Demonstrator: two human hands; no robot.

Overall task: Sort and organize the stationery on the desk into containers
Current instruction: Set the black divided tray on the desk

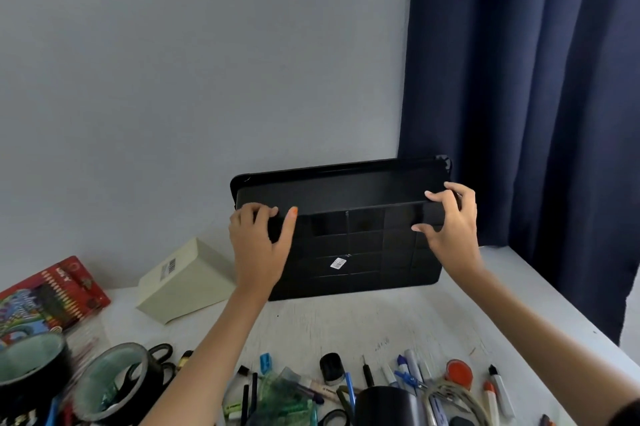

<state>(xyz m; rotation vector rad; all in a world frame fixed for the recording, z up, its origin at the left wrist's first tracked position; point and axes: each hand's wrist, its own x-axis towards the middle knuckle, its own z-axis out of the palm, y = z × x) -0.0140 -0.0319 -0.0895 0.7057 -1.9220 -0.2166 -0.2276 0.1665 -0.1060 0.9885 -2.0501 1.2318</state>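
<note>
Left grip point(259, 235) and right grip point(450, 217) each hold one end of the black divider tray point(363, 245), fingers curled over its upper part. Tray tilted up, compartments facing the person, long axis running grip to grip, lower edge at the counter point(346, 321). Loose markers point(412, 370) lie nearer the person than both grips.

Tray point(346, 190): rim ends hidden under left hand point(258, 242) and right hand point(450, 221); label point(338, 263) too small to read. Crayon box point(52, 294), left of tray: cut by frame edge, print blurred. Cup point(384, 405), nearer than tray: cut by bottom edge.
</note>
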